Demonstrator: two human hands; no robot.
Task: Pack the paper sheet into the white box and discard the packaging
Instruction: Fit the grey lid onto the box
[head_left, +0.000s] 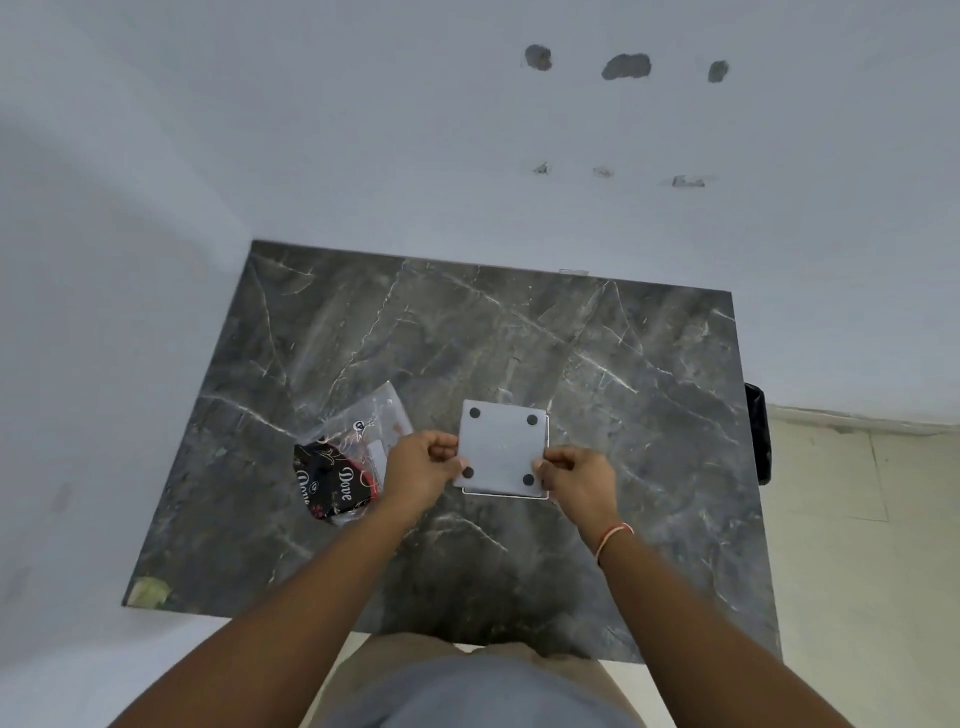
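Observation:
A flat white square box (503, 451) with a black dot near each of its corners is held just above the dark marble table (519, 338). My left hand (422, 465) pinches its left edge and my right hand (576, 475) pinches its right edge. A thin white rim shows under the box's near and right sides. To the left lies a clear plastic packaging bag (363, 431) holding a black printed sheet (332, 483) with "Dove" lettering. My left hand partly covers the bag.
The table stands in a corner, with white walls behind and to the left. A black bin (757, 434) sits on the pale tiled floor by the table's right edge. A scrap of tape (149, 592) marks the near left corner.

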